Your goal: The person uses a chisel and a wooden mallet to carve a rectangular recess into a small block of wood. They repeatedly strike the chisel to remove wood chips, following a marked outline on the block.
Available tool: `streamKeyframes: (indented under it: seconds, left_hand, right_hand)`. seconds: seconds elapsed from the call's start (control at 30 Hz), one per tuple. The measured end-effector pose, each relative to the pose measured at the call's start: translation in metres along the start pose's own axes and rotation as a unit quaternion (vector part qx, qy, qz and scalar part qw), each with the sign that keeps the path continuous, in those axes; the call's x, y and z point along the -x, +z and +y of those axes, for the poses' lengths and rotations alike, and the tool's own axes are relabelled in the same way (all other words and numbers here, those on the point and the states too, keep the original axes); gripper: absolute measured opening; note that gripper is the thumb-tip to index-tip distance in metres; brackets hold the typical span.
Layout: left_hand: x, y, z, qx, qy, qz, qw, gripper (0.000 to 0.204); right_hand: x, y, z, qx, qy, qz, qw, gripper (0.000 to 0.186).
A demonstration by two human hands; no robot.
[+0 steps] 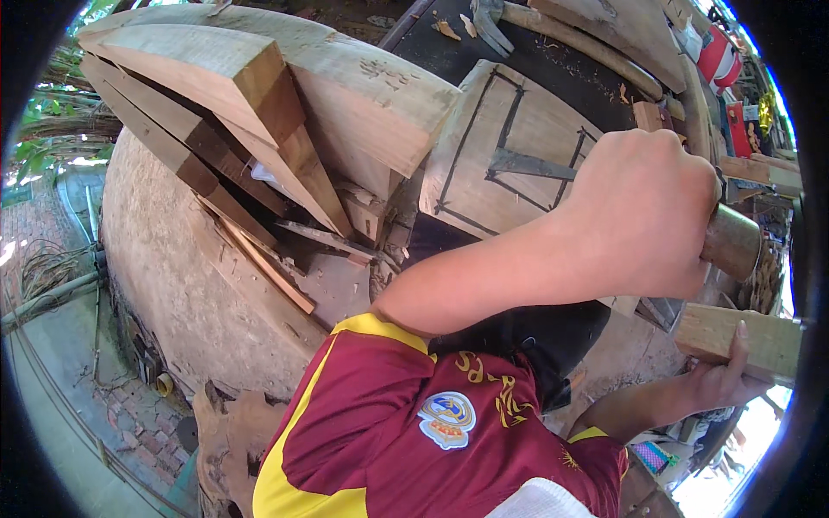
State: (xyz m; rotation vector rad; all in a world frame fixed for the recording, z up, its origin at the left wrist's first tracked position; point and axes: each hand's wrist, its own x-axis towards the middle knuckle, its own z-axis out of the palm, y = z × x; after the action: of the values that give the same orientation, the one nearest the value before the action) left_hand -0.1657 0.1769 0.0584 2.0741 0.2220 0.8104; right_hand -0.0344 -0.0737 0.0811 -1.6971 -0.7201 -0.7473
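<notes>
My left hand (635, 203) is closed in a fist around a chisel. Its flat dark blade (531, 164) points left over a pale board (466, 138), and the butt of its wooden handle (734, 240) sticks out on the right. Black pencil or marker lines outline a shape on that board, and the blade tip lies against or just over one of them; which, I cannot tell. At the lower right, my right hand (725, 375) grips a squared wooden block (743, 341), which sits below the chisel's butt, apart from it.
Long curved timber pieces (354, 104) stack up at the left beside a rounded pale surface (173, 233). A hammer (492, 26) lies at the back among wood chips. Thin offcuts (268, 268) rest nearby. Red objects (717, 56) stand at the far right.
</notes>
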Motion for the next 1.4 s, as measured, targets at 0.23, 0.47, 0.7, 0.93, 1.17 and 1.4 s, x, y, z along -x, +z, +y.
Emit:
streamKeyframes:
  seconds: [0.23,0.47,0.7,0.93,1.17,1.4]
  left_hand:
    - [0.001,0.003,-0.001,0.001,0.014,0.023,1.000,0.021]
    - [0.001,0.004,-0.001,0.018,0.001,0.017,1.000,0.021]
    - [0.002,0.002,-0.002,0.031,0.000,0.016,0.999,0.019]
    - [0.000,0.010,-0.002,0.022,-0.006,0.028,0.999,0.018]
    - [0.001,0.015,0.000,-0.003,-0.016,-0.007,1.000,0.018]
    - [0.003,0.018,0.000,-0.025,-0.013,-0.031,0.999,0.018]
  right_hand:
    - [0.001,0.002,-0.003,-0.005,0.001,-0.004,1.000,0.056]
    - [-0.016,-0.005,-0.004,-0.010,-0.045,-0.018,0.999,0.057]
    - [-0.029,-0.016,-0.001,-0.016,-0.038,0.035,0.999,0.058]
    - [0.015,0.041,-0.034,0.302,-0.146,-0.114,0.935,0.068]
    - [0.036,0.043,-0.018,0.206,-0.169,-0.077,0.961,0.067]
    - [0.026,0.039,-0.019,0.079,0.137,0.011,0.987,0.090]
